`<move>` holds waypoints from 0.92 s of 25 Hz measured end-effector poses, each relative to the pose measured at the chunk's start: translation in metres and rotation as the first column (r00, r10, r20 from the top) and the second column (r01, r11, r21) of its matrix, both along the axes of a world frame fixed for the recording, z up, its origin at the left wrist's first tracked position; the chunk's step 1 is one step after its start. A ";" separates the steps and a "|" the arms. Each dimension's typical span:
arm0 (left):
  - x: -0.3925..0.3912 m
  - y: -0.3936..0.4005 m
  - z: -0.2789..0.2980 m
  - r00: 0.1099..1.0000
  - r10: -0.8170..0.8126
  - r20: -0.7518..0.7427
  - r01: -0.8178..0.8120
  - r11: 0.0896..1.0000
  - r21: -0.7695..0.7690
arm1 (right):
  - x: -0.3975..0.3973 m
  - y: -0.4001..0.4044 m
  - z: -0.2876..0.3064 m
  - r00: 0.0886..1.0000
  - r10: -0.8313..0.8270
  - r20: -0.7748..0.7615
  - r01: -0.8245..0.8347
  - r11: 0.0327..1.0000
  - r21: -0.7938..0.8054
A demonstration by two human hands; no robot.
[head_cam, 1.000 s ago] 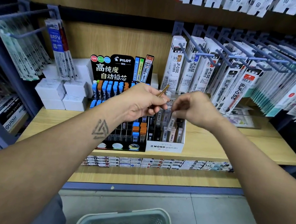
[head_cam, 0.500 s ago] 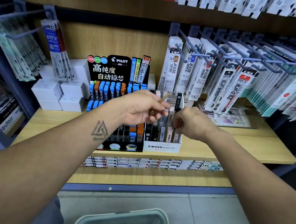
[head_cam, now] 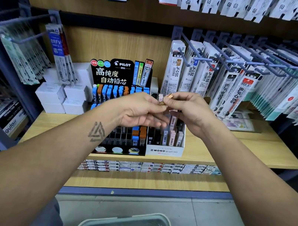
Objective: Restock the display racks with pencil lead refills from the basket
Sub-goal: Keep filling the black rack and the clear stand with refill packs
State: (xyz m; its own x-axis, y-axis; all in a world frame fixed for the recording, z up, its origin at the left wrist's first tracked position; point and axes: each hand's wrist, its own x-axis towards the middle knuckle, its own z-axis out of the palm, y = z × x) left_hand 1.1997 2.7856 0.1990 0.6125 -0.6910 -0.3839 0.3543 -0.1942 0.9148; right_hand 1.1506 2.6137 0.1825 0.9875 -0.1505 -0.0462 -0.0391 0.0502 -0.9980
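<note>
Both my hands pinch one copper lead refill case [head_cam: 166, 100] over the MONO rack [head_cam: 164, 150]; next, I judge, slot it upright into a free compartment.

Both forearms bare, no sleeves. Left forearm [head_cam: 71, 151] has dark interlocked-triangle tattoo [head_cam: 96, 131] well back from the fingers. Grey clothing at bottom edge.

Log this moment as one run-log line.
hands: both pinch copper refill | place: above MONO box | basket: on floor

Both hands [head_cam: 140, 111] pinching copper refill case [head_cam: 165, 100] (tilted), above MONO rack [head_cam: 164, 150]
</note>
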 end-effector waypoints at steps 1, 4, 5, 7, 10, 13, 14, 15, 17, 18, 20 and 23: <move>0.005 0.007 0.004 0.999 0.044 0.014 -0.044 0.999 -0.009 | 0.002 0.001 0.002 1.000 -0.004 0.023 0.004 1.000 0.027; 0.019 0.035 0.015 0.973 0.218 0.074 -0.215 0.976 -0.046 | 0.005 0.009 0.007 0.997 0.053 0.059 -0.053 0.999 0.003; 0.022 0.044 0.016 0.956 0.267 0.123 -0.264 0.963 -0.046 | 0.005 0.015 0.007 0.995 0.079 0.058 -0.077 0.996 -0.035; 0.024 0.063 0.016 0.909 0.322 0.265 -0.325 0.945 -0.035 | 0.006 0.033 0.007 0.990 0.133 0.046 -0.125 0.981 -0.147; 0.020 0.086 0.019 0.810 0.272 0.519 -0.331 0.943 0.024 | 0.011 0.061 0.006 0.981 0.191 0.036 -0.166 0.918 -0.359; 0.015 0.099 0.025 0.695 0.133 0.707 -0.297 0.948 0.114 | 0.020 0.084 0.006 0.971 0.216 0.103 -0.127 0.830 -0.543; 0.014 0.101 0.027 0.674 0.111 0.731 -0.296 0.946 0.129 | 0.023 0.091 0.006 0.968 0.219 0.125 -0.108 0.809 -0.578; 0.013 0.103 0.028 0.667 0.110 0.737 -0.298 0.946 0.128 | 0.025 0.095 0.007 0.966 0.219 0.140 -0.096 0.800 -0.593; 0.015 0.107 0.028 0.686 0.167 0.709 -0.322 0.942 0.089 | 0.031 0.095 0.011 0.968 0.195 0.158 -0.069 0.811 -0.580; 0.018 0.109 0.028 0.698 0.198 0.689 -0.345 0.935 0.081 | 0.033 0.093 0.014 0.972 0.165 0.167 -0.042 0.821 -0.569; 0.024 0.114 0.025 0.704 0.205 0.680 -0.378 0.919 0.114 | 0.039 0.086 0.015 0.981 0.095 0.170 0.018 0.825 -0.565; 0.028 0.115 0.021 0.698 0.128 0.705 -0.378 0.902 0.210 | 0.045 0.080 0.009 0.988 0.082 0.133 0.032 0.727 -0.686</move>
State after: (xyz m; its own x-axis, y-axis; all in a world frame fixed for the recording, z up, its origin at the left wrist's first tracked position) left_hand 1.2280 2.9002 0.2200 0.9222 -0.3859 0.0263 -0.2361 -0.5076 0.8286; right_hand 1.1959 2.6939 0.1916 0.9775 -0.0599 0.2021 0.1160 -0.6475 -0.7532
